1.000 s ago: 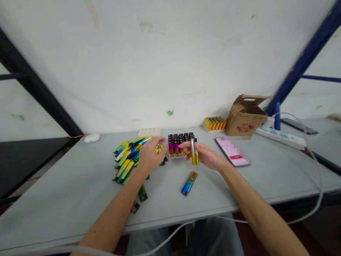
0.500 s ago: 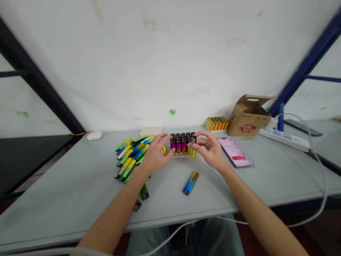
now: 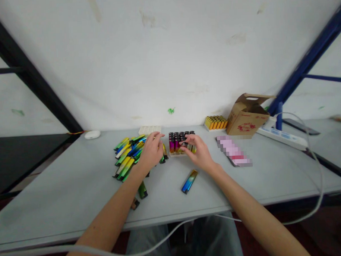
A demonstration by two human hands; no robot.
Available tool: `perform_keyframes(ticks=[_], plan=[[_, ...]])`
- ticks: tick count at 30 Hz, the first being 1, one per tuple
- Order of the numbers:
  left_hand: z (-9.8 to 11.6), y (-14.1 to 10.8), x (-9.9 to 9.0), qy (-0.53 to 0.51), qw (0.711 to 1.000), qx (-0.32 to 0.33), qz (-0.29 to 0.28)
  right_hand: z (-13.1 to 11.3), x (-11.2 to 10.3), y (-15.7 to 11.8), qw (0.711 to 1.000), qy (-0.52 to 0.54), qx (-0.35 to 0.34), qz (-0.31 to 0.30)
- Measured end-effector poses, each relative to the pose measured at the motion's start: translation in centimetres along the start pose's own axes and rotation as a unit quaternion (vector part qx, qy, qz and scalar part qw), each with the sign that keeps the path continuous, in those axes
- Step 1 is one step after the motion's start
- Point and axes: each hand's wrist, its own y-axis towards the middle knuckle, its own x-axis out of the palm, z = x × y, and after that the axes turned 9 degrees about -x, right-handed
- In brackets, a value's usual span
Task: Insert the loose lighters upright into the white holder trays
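My right hand [image 3: 199,153] pinches the dark top of a lighter [image 3: 184,144] at the front of a pale tray [image 3: 177,155]. Upright lighters with black tops and purple-to-yellow bodies [image 3: 171,143] stand in rows in that tray. My left hand [image 3: 152,151] hovers over the right side of a loose pile of green, yellow and blue lighters [image 3: 125,159], its thumb and forefinger apart. Close to its fingertips lie a few more lighters [image 3: 164,155], partly hidden by the hand. A single blue-and-gold lighter [image 3: 189,182] lies on the table in front of the tray.
Behind the pile sits a pale tray with holes [image 3: 150,130]. Another tray of yellow cylinders [image 3: 216,122] stands by an open cardboard box [image 3: 247,119]. A phone [image 3: 234,152], a power strip [image 3: 282,138] and a white case [image 3: 92,135] rest on the table. A white cable [image 3: 320,178] crosses the right side.
My right hand has moved left along the tray's front with the lighter. My left hand has drawn back left from the tray towards the loose pile.
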Motion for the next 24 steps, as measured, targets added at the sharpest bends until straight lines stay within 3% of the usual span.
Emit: perform_keyframes(ticks=[13, 24], plan=[[0.1, 0.1, -0.1, 0.005, 1.0, -0.004, -0.006, -0.1, -1.0, 0.7, 0.995, -0.081, -0.058, 0.005], [0.2, 0.0, -0.1, -0.003, 1.0, -0.008, -0.007, 0.1, -1.1, 0.7, 0.992, -0.108, -0.056, 0.033]])
